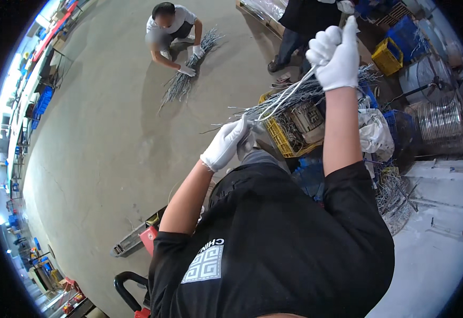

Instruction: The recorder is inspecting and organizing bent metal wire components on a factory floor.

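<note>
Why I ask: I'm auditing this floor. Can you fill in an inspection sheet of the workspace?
Surface: grey floor, faint marks.
Job's things: white cord, slanting; grey wire bundle over a yellow crate.
Clutter: white sack, loose wire tangle, smaller yellow bin, right side.
Hands: gloved right hand raised, closed around the cord; gloved left hand at its lower end, grip unclear.
Cables: power leads, nothing seen; silvery coil at right.
Surroundings: co-worker crouched over a second wire bundle; another person standing, upper right.
</note>
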`<state>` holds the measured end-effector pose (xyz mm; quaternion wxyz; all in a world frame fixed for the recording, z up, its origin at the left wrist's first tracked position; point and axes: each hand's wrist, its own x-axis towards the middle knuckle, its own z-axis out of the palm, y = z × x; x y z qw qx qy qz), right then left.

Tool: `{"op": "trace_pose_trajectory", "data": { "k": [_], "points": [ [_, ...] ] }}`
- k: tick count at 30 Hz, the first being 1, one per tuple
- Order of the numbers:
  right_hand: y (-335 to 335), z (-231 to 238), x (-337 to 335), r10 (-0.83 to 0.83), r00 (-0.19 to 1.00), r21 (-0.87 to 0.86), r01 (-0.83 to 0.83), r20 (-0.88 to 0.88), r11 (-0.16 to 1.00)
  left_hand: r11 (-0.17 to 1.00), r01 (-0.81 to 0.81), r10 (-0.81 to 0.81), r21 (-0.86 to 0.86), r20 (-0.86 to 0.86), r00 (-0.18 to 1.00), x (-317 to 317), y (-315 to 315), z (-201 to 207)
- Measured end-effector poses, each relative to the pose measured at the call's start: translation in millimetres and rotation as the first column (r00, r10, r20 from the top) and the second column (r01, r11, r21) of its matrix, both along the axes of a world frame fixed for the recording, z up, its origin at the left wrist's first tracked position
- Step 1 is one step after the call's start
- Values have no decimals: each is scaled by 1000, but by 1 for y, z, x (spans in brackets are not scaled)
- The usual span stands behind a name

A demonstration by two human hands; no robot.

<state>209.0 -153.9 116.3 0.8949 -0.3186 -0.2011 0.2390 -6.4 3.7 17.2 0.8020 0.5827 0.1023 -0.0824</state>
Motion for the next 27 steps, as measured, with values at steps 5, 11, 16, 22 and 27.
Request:
{"op": "trace_pose_trajectory", "data": {
  "k": [5, 11, 16, 22, 27],
  "points": [
    [-1, -4, -2, -77, 997, -79, 75, -18, 994, 996, 90, -90, 19, 13, 996, -3, 6, -7],
    [31, -30, -36, -111, 985, -341, 149, 129, 928, 993, -90, 78, 77, 151, 986, 11, 39, 15],
    [18, -77, -46, 174, 983, -549, -115, 56, 828, 883, -420, 329, 212, 360, 873, 24, 98, 97],
    [7, -160, -61, 403, 840, -757, 15, 363, 653, 887, -324, 455, -329, 501, 736, 23, 130, 140],
    [61, -130, -94, 251, 450, -489, 560, 857, 669, 843, 91, 324, -531, 635, 702, 28, 122, 119]
  ]
}}
